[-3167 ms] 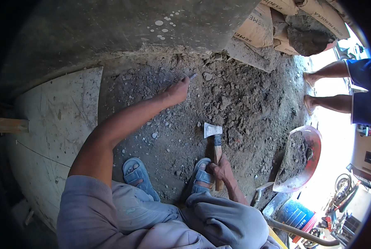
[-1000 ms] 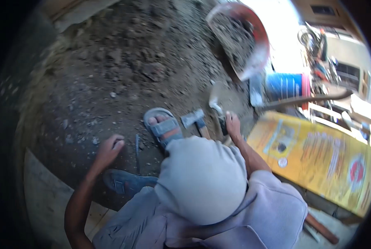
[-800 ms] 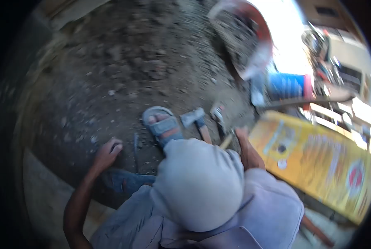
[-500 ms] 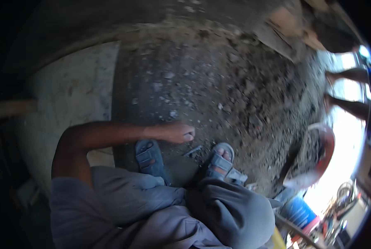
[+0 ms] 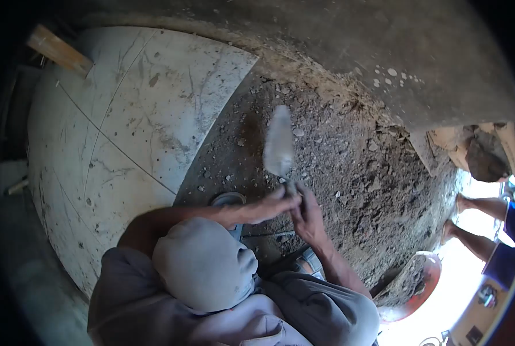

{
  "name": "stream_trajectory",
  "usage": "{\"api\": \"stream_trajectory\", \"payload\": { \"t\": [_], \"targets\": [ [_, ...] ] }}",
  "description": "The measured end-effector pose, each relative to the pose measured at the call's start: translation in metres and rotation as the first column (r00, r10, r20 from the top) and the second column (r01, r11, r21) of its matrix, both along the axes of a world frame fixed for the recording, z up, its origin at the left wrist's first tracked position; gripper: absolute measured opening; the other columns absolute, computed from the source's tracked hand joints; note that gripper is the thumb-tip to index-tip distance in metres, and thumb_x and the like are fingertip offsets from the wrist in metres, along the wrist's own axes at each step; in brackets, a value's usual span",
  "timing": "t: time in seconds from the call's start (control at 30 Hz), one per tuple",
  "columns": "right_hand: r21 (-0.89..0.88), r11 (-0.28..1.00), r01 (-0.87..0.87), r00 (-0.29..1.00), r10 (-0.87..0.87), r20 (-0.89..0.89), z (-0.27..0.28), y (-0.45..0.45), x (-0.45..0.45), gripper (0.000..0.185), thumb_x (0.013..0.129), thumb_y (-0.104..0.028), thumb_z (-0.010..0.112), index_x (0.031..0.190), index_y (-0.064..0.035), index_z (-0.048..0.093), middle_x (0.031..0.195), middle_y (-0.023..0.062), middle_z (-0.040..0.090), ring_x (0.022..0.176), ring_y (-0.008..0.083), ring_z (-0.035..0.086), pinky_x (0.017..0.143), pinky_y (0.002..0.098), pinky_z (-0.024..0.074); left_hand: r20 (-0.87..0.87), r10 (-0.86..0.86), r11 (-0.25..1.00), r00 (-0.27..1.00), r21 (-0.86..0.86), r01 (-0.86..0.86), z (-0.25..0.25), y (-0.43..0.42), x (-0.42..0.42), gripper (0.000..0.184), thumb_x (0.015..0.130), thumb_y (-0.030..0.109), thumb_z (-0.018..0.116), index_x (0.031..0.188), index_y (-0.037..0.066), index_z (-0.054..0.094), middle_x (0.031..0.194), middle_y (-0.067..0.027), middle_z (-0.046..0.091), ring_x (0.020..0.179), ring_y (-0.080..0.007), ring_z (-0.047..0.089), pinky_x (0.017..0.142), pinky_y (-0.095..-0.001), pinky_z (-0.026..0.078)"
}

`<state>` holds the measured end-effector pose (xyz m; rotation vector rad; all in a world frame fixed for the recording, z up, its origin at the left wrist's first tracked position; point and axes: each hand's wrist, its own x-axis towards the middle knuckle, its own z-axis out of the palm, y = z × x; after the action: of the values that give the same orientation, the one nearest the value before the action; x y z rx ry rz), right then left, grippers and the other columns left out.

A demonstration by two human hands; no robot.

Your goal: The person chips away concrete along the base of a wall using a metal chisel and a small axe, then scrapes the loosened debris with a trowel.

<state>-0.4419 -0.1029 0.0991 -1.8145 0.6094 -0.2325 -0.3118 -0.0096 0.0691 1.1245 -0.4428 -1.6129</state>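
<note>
A trowel [image 5: 279, 144], its blade blurred, is held over the dirt floor [image 5: 350, 190] with the blade pointing away from me. My right hand [image 5: 309, 216] is closed round its handle. My left hand [image 5: 273, 206] meets it from the left, its fingers closed at the front of the handle, partly overlapping the right fingers. Below the hands, a thin rod [image 5: 269, 234] lies on the dirt between my sandals. Much of the left sandal is hidden by my arm and a grey rounded cloth shape [image 5: 203, 262].
Large pale tiles [image 5: 148, 109] cover the left side, with a wooden piece [image 5: 61, 51] on them. A dark wall [image 5: 430, 52] runs along the top. Paper sacks [image 5: 450, 141] lie at right, near another person's legs [image 5: 474, 242]. A dirt-filled red-rimmed container [image 5: 410, 288] is at lower right.
The view has swung round. My right hand held the hatchet, later reached beside the trowel without it, and now grips the raised trowel. My left hand has come in to the handle.
</note>
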Motion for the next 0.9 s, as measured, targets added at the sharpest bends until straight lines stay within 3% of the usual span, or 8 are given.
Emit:
{"api": "stream_trajectory", "payload": {
  "t": [0.13, 0.47, 0.57, 0.6, 0.63, 0.73, 0.83, 0.9],
  "targets": [
    [-0.182, 0.972, -0.149, 0.989, 0.150, -0.011, 0.005, -0.007, 0.005, 0.042, 0.091, -0.019, 0.054, 0.128, 0.0005, 0.044, 0.122, 0.0191, 0.051, 0.107, 0.0264, 0.056, 0.085, 0.0324, 0.0483, 0.121, 0.403, 0.901, 0.907, 0.120, -0.417, -0.001, 0.012, 0.042, 0.028, 0.095, 0.020, 0.045, 0.117, 0.006, 0.036, 0.092, -0.0062, 0.051, 0.084, -0.0150, 0.056, 0.074, -0.0303, 0.049],
    [0.111, 0.938, 0.328, 0.912, -0.284, -0.295, -0.052, 0.017, -0.148, 0.039, 0.093, -0.026, 0.052, 0.118, 0.0043, 0.050, 0.103, 0.0143, 0.062, 0.084, 0.0196, 0.064, 0.072, 0.0290, 0.0516, 0.626, 0.126, 0.835, 0.770, 0.352, -0.423, -0.023, -0.042, 0.136, 0.031, 0.089, 0.022, 0.050, 0.104, -0.003, 0.041, 0.082, -0.0144, 0.053, 0.069, -0.0180, 0.058, 0.060, -0.0344, 0.051],
    [0.213, 0.836, 0.505, 0.845, -0.428, -0.321, -0.049, 0.035, -0.156, 0.032, 0.094, -0.022, 0.050, 0.110, 0.0048, 0.054, 0.093, 0.0114, 0.062, 0.079, 0.0158, 0.064, 0.068, 0.0263, 0.0521, 0.881, 0.169, 0.868, 0.443, 0.079, -0.490, -0.080, -0.053, 0.106, 0.034, 0.088, 0.022, 0.054, 0.101, -0.008, 0.043, 0.083, -0.0182, 0.055, 0.071, -0.0254, 0.058, 0.066, -0.0421, 0.049],
    [0.210, 0.838, 0.503, 0.844, -0.426, -0.325, -0.044, 0.037, -0.149, 0.032, 0.094, -0.022, 0.050, 0.110, 0.0048, 0.054, 0.093, 0.0114, 0.062, 0.079, 0.0158, 0.064, 0.068, 0.0263, 0.0521, 0.999, 0.028, 0.944, 0.042, -0.012, -0.331, -0.080, -0.051, 0.088, 0.037, 0.087, 0.024, 0.055, 0.104, -0.006, 0.041, 0.076, -0.0170, 0.056, 0.058, -0.0255, 0.058, 0.049, -0.0362, 0.049],
    [0.224, 0.844, 0.488, 0.857, -0.415, -0.306, -0.036, 0.035, -0.137, 0.031, 0.094, -0.022, 0.050, 0.110, 0.0047, 0.054, 0.093, 0.0113, 0.063, 0.079, 0.0160, 0.064, 0.068, 0.0265, 0.0520, 0.911, -0.010, 0.942, 0.413, 0.147, -0.300, -0.066, -0.056, 0.064, 0.042, 0.088, 0.023, 0.053, 0.113, -0.007, 0.038, 0.074, -0.0161, 0.057, 0.057, -0.0258, 0.058, 0.047, -0.0362, 0.047],
    [0.234, 0.866, 0.443, 0.884, -0.377, -0.278, -0.024, 0.023, -0.101, 0.029, 0.094, -0.019, 0.049, 0.112, 0.0030, 0.055, 0.096, 0.0119, 0.064, 0.079, 0.0166, 0.064, 0.070, 0.0274, 0.0514, 0.668, -0.202, 0.965, 0.716, 0.262, 0.028, -0.024, -0.059, 0.029, 0.045, 0.090, 0.020, 0.047, 0.121, -0.008, 0.031, 0.069, -0.0149, 0.056, 0.049, -0.0230, 0.054, 0.039, -0.0370, 0.043],
    [0.190, 0.950, 0.246, 0.944, -0.191, -0.269, -0.010, 0.013, -0.086, 0.034, 0.094, -0.020, 0.052, 0.117, 0.0043, 0.051, 0.102, 0.0140, 0.063, 0.082, 0.0181, 0.064, 0.074, 0.0280, 0.0507, 0.907, 0.336, 0.936, 0.253, -0.351, 0.017, -0.052, -0.051, 0.003, 0.045, 0.092, 0.022, 0.047, 0.123, -0.006, 0.031, 0.068, -0.0090, 0.052, 0.044, -0.0160, 0.047, 0.034, -0.0310, 0.038],
    [0.166, 0.943, 0.288, 0.933, -0.238, -0.269, -0.008, 0.010, -0.097, 0.030, 0.093, -0.016, 0.050, 0.116, 0.0034, 0.051, 0.101, 0.0134, 0.064, 0.085, 0.0179, 0.064, 0.074, 0.0281, 0.0504, 0.715, -0.094, 0.987, 0.693, 0.158, -0.030, -0.022, -0.051, 0.022, 0.043, 0.092, 0.027, 0.049, 0.118, -0.004, 0.034, 0.070, -0.0062, 0.052, 0.047, -0.0114, 0.046, 0.035, -0.0272, 0.038]
  ]
}}
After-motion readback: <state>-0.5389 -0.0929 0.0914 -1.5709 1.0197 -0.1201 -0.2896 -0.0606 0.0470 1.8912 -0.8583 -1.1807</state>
